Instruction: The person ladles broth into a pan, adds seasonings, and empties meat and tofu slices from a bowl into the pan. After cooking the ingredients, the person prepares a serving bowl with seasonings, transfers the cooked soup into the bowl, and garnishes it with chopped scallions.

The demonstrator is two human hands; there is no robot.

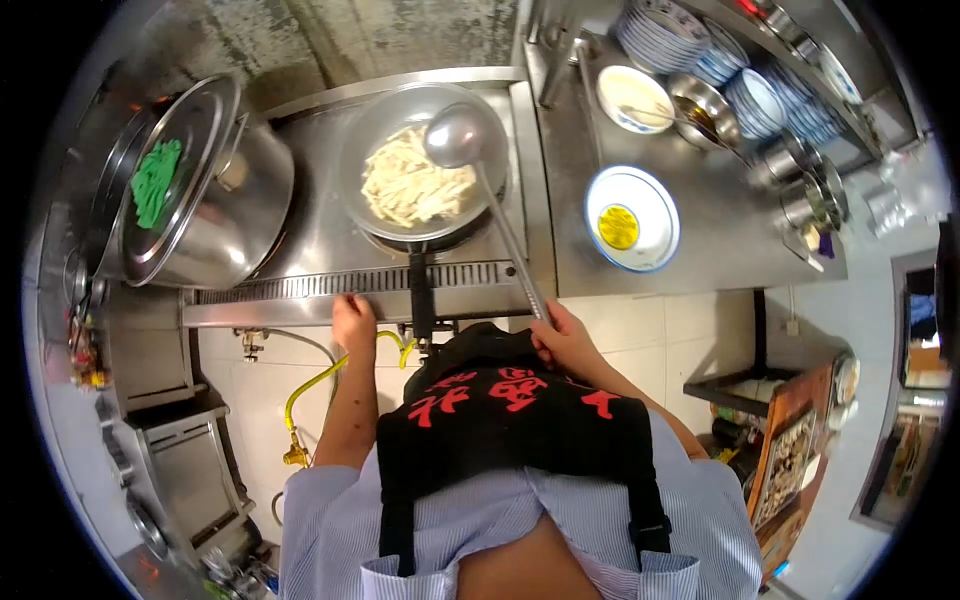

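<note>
My right hand (562,335) is closed round the end of a long-handled metal ladle (510,240). The ladle's round bowl hangs over the right side of a frying pan (352,200); whether it touches the food is unclear. Pale strips of food (410,185) lie heaped in the pan, which sits on the stove (310,160) with its black handle (421,295) pointing toward me. My left hand (354,322) is at the stove's front edge, left of the pan handle, its fingers curled over the metal rim. What lies under those fingers is hidden.
A big lidded steel pot (250,200) with a green cloth (155,183) stands left. On the right counter are a bowl with yellow liquid (619,228), a white basin (635,98), a steel bowl (705,100) and stacked bowls (665,35). A yellow hose (310,385) hangs below.
</note>
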